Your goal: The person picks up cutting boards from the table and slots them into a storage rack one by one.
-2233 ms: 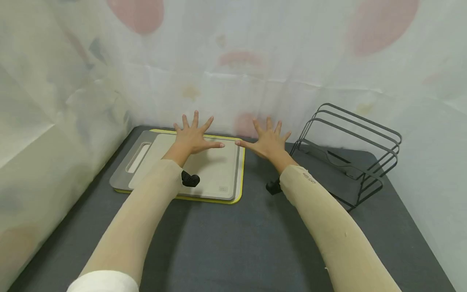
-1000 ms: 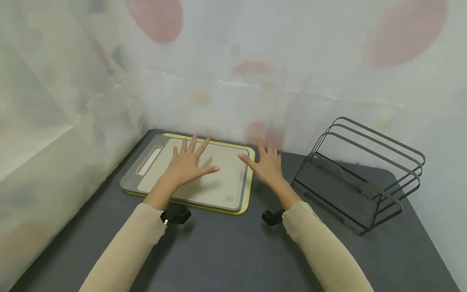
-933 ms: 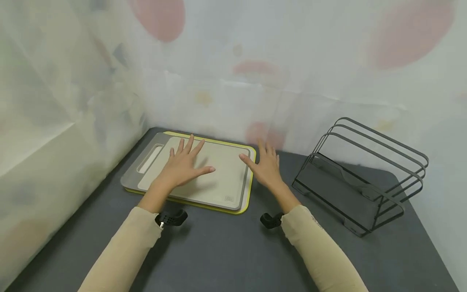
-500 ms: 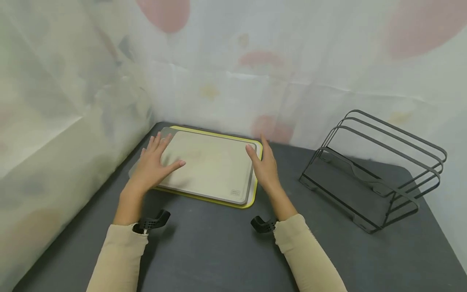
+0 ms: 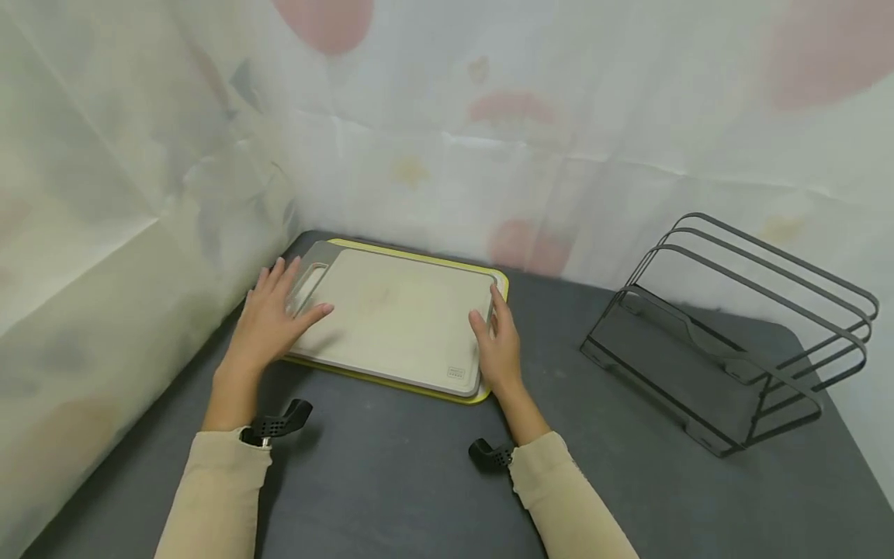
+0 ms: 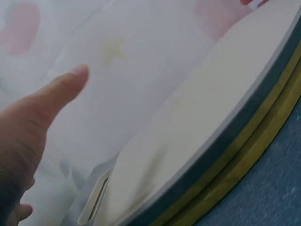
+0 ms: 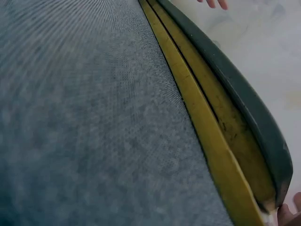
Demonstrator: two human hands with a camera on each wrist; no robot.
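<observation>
A stack of cutting boards lies flat at the back left of the dark table (image 5: 419,489). The white top board (image 5: 398,310) has a grey rim and a handle slot, and a yellow-edged board (image 5: 419,387) sits under it. My left hand (image 5: 279,307) rests with straight fingers on the handle end. In the left wrist view its thumb (image 6: 51,96) hovers beside the top board (image 6: 197,122). My right hand (image 5: 494,330) lies against the stack's right edge, thumb on top. The right wrist view shows the yellow edge (image 7: 211,141) close up.
A dark wire rack (image 5: 733,326) with several dividers stands on the table to the right. Pale patterned sheeting (image 5: 447,140) walls the back and the left side close to the boards. Bare table surface lies between the boards and the rack.
Both hands have spread apart from the middle of the top board. The left slid to the handle end, and the right came down against the right edge. The boards have not moved.
</observation>
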